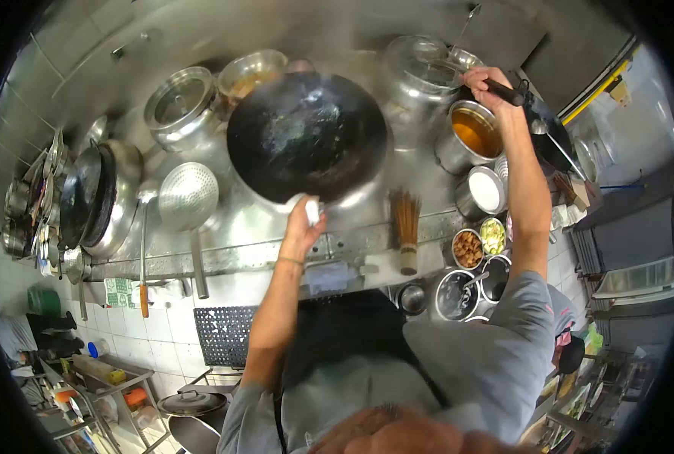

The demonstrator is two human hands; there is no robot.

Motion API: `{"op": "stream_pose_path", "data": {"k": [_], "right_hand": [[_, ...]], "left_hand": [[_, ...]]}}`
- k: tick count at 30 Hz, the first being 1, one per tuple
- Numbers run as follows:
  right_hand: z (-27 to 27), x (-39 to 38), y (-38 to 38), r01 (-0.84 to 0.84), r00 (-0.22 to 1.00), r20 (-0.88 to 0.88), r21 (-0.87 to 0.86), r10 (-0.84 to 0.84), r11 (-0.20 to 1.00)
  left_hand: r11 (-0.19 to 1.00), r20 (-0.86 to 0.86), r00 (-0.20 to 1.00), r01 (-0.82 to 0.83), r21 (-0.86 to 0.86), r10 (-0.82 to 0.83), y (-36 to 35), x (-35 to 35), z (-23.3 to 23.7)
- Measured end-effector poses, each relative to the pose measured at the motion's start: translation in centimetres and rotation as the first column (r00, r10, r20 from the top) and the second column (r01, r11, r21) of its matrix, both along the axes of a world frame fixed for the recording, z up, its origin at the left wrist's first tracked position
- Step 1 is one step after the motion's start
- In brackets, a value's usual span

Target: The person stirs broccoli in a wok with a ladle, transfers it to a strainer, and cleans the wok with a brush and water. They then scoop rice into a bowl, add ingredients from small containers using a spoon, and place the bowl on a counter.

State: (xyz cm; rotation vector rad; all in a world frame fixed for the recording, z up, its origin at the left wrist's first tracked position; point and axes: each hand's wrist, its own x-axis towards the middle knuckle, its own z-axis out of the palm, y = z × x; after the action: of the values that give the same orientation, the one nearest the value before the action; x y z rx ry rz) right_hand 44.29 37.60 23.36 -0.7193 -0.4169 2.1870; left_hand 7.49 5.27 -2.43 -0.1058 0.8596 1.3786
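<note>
My left hand (304, 227) is closed on a white cloth (312, 210) at the near rim of a large black wok (306, 136). Steam or haze hangs over the wok, and its inside looks wet. Out to the right, my right hand (491, 85) grips the dark handle of a ladle (509, 92), whose far end lies over a steel pot (426, 64) at the back. Below that hand stands a steel pot of orange-brown liquid (476, 130).
A perforated skimmer (188, 197) and lidded pot (178, 106) stand left of the wok. A bamboo brush (406, 231) lies to its right, near bowls of brown pieces (468, 249) and chopped greens (493, 236). Stacked woks (106, 197) are far left; a person is at the left edge.
</note>
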Motion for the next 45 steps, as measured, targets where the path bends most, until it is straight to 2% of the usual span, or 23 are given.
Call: {"op": "stream_pose_path", "data": {"k": [4,7,11,13,15,16,17,19,20,21,22,24,25,27,28,30,33,37,39,41,42,43,45], "right_hand": [[1.9,-3.6,-8.4,-0.019,0.996,-0.086,-0.118,0.009,0.993],[1.3,-6.3,-15.9,-0.137,0.896,-0.436,-0.456,-0.087,0.88],[-3.8,-7.9,-17.7,-0.227,0.939,-0.331,-0.404,0.09,0.886],[-5.3,-10.4,-20.5,-0.06,0.938,-0.305,-0.616,-0.167,0.786],[-8.7,-11.3,-20.8,-0.302,0.926,0.203,-0.111,0.319,0.947],[-6.9,-13.7,-23.6,-0.226,0.847,0.502,0.038,0.177,0.973],[-6.8,-13.7,-24.4,-0.36,0.731,0.66,0.155,0.175,0.92],[-9.9,-13.2,-26.2,-0.476,0.442,0.891,0.327,-0.1,0.816],[-12.0,-12.2,-26.9,-0.568,0.343,0.913,0.39,-0.223,0.724],[-13.5,-11.1,-28.1,-0.619,0.291,0.826,0.547,-0.482,0.564],[-15.0,-10.0,-29.3,-0.666,0.201,0.657,0.635,-0.727,0.39],[-14.9,-8.8,-33.1,-0.475,0.237,0.721,0.671,-0.651,0.57],[-16.5,-7.5,-34.4,-0.395,0.28,0.683,0.723,-0.675,0.567],[-21.1,-5.1,-36.6,-0.509,0.041,0.583,0.711,-0.812,0.485],[-22.4,-3.7,-38.0,-0.566,-0.087,0.503,0.685,-0.86,0.459],[-24.8,-2.3,-39.4,-0.582,-0.218,0.565,0.579,-0.796,0.571],[-28.9,-1.0,-39.8,-0.568,-0.31,0.607,0.499,-0.731,0.655],[-30.4,-1.3,-39.5,-0.532,-0.404,0.678,0.373,-0.614,0.761],[-30.6,-1.0,-38.2,-0.573,-0.391,0.651,0.38,-0.65,0.726],[-30.9,-1.3,-36.9,-0.615,-0.371,0.63,0.384,-0.683,0.689],[-28.2,-4.1,-36.5,-0.524,-0.364,0.828,0.196,-0.426,0.829],[-27.4,-6.2,-36.7,-0.533,-0.416,0.802,0.167,-0.428,0.829],[-26.8,-9.0,-38.0,-0.546,-0.519,0.733,0.11,-0.439,0.831]], "left_hand": [[1.0,-0.016,0.999,-0.027,0.012,0.027,2.2,-0.3,-2.4],[0.999,0.007,0.999,0.044,-0.023,-0.044,1.8,-1.6,-1.2],[0.997,0.05,0.996,0.079,-0.019,-0.078,1.7,-2.0,-0.4],[0.991,0.054,0.99,0.133,-0.008,-0.133,1.4,-2.9,-0.2],[0.986,0.064,0.984,0.166,0.032,-0.167,1.2,-3.4,0.5],[0.985,0.064,0.983,0.168,0.05,-0.171,0.8,-3.3,0.7],[0.983,0.065,0.982,0.173,0.067,-0.177,0.3,-3.2,1.0],[0.983,0.05,0.982,0.182,0.016,-0.182,-2.0,-3.9,3.5],[0.988,0.066,0.986,0.153,0.028,-0.155,-3.4,-4.6,3.7],[0.931,0.16,0.93,0.297,0.21,-0.332,-5.6,-6.8,2.8],[0.937,0.131,0.945,0.265,0.227,-0.3,-7.9,-8.0,4.1],[0.996,0.104,0.994,0.034,0.078,-0.042,-12.4,-9.8,4.6],[0.993,0.026,0.997,0.065,0.097,-0.068,-15.1,-11.4,4.4],[0.994,-0.084,0.994,0.08,0.071,-0.074,-20.3,-14.7,1.6],[0.997,-0.29,0.957,-0.016,-0.082,-0.009,-22.2,-14.8,2.6],[0.992,-0.29,0.954,-0.097,-0.077,0.071,-24.8,-15.6,0.8],[0.995,-0.17,0.984,-0.034,0.092,0.05,-25.6,-15.6,0.8],[0.994,-0.263,0.965,0.037,0.104,-0.008,-22.7,-13.4,1.9],[0.983,-0.203,0.976,0.11,0.145,-0.079,-20.8,-12.3,2.5],[0.972,-0.276,0.945,0.212,0.104,-0.177,-19.2,-11.1,3.9],[0.971,-0.296,0.929,0.239,0.022,-0.222,-18.3,-10.1,4.9],[0.969,-0.398,0.883,0.224,-0.105,-0.248,-17.5,-9.1,5.1],[0.954,-0.482,0.841,0.298,0.035,-0.245,-16.2,-8.0,5.5]]}}
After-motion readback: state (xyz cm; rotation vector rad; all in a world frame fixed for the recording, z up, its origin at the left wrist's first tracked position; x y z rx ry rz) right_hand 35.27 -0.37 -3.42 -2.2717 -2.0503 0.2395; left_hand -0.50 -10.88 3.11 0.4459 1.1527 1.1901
